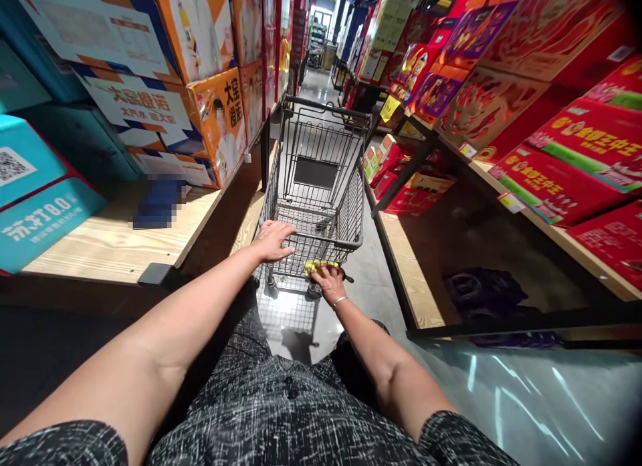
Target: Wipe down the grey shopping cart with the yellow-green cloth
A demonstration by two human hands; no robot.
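The person's 2 grips are both at the near end of 1 shopping cart (pixel 315 175), which stands straight ahead of them. The left grip (pixel 277 240) rests loosely open at the left corner of the near rim (pixel 326 239), fingers forward and thumb apart, with no firm clasp visible. Below it and to its right, the right grip (pixel 325 279) has its fingers spread and bent over a yellow cloth (pixel 311 268), set against the lower wirework; whether it pinches the cloth or only presses it, I cannot tell.

The cart stands on casters (pixel 313 291), so a hard push from the right grip could send it rolling away, the left grip seeming too light to check it. Any swing has little room: a wooden shelf (pixel 165 242) lies left of the left grip and another shelf (pixel 416 285) right of the right grip, and fingers outside the rim might be pinched against either. The cloth could snag on the wires if dragged sideways, as could the bracelet (pixel 340 301) just behind the right grip. A dark blue object (pixel 156 202) (its outline is pixelated) lies left of the left grip, where a careless sweep of that arm might knock it.
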